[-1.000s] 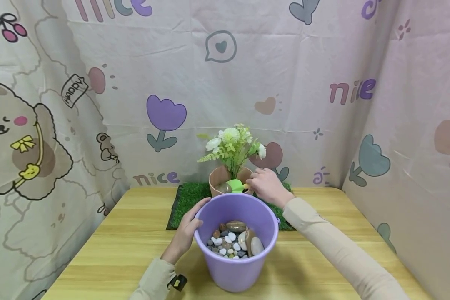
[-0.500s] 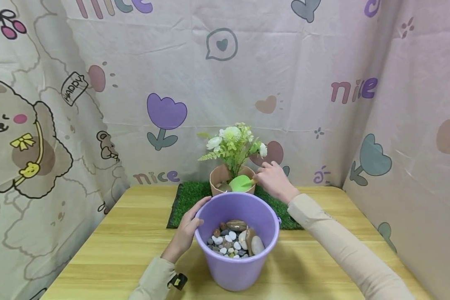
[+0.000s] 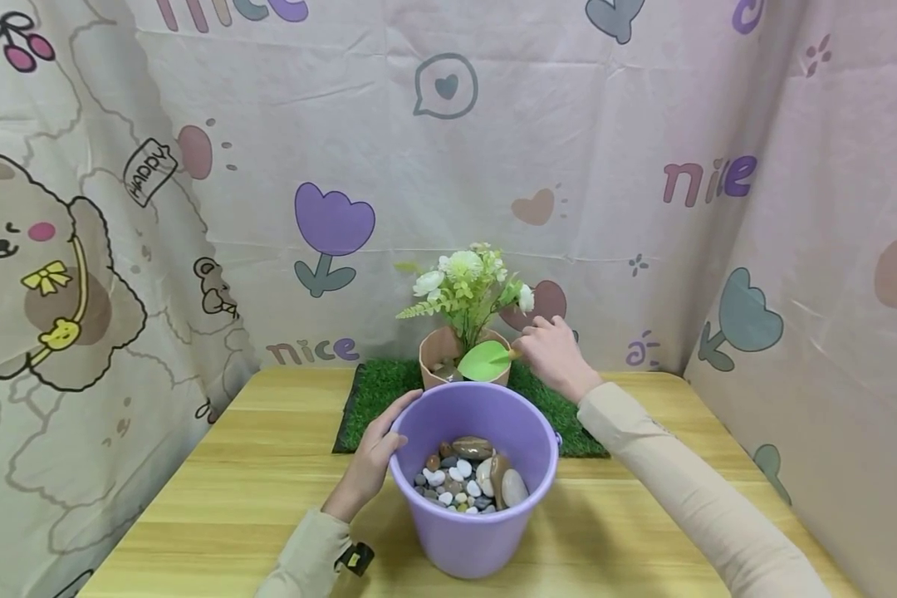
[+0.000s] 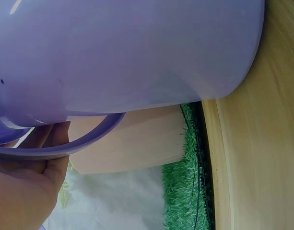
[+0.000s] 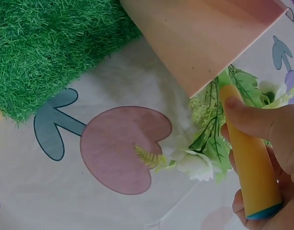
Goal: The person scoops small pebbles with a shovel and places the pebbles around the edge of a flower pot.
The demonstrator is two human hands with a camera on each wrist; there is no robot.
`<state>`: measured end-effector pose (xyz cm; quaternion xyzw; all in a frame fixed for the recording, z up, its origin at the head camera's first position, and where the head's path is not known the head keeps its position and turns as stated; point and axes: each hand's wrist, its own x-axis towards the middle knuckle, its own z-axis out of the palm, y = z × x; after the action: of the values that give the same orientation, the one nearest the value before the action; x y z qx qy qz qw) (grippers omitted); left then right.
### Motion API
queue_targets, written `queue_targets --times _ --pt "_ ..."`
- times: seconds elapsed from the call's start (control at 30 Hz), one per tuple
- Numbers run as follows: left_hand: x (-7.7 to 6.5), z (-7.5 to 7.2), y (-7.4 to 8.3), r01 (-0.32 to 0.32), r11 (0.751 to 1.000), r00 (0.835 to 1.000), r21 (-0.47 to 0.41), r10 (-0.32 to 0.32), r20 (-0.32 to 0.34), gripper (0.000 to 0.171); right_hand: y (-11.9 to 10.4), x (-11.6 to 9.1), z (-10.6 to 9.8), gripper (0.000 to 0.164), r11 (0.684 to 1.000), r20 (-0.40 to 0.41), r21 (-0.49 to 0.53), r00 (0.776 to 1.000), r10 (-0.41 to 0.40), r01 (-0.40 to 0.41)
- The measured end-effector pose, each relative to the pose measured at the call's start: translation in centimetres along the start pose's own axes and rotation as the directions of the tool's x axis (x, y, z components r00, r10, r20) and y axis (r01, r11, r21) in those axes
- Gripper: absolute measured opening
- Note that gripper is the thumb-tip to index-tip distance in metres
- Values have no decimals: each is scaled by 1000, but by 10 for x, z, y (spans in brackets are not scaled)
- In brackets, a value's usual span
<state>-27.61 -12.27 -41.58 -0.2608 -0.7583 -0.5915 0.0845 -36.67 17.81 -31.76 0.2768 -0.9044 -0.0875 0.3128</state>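
My left hand [image 3: 374, 455] grips the rim of a purple plastic bucket [image 3: 471, 544], thumb and fingers on its left side. In the left wrist view, the fingers pass behind the purple handle band [image 4: 101, 130]. Inside the bucket lie small pebbles [image 3: 456, 480] and several larger stones [image 3: 512, 488]. Farther back, my right hand [image 3: 556, 355] holds a garden trowel with a green blade [image 3: 484, 362], tilted at the mouth of a peach flowerpot [image 3: 431, 357]. The right wrist view shows its yellow handle [image 5: 252, 163] within my curled fingers. Stones [image 3: 446, 372] lie in the pot's left part.
White flowers with green leaves [image 3: 463, 278] rise from the pot. It stands on an artificial grass mat [image 3: 377, 394] at the back of the wooden table [image 3: 254, 465]. A printed cloth [image 3: 433, 166] hangs close behind and on both sides.
My right hand has moved slightly right and up, drawing the trowel blade away from a stone in the pot and turning its broad face into view. The left hand and bucket stay put.
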Motion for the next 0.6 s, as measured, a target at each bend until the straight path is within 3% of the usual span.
queue_targets --times 0.27,0.6 --pt "1 1 -1 -13 1000 1000 -2 13 -7 68 6 -6 -1 15 994 -18 89 998 62 -61" --pt "0 1 0 -6 1000 1000 -5 6 -9 68 10 -19 -7 24 963 114 229 986 120 -144"
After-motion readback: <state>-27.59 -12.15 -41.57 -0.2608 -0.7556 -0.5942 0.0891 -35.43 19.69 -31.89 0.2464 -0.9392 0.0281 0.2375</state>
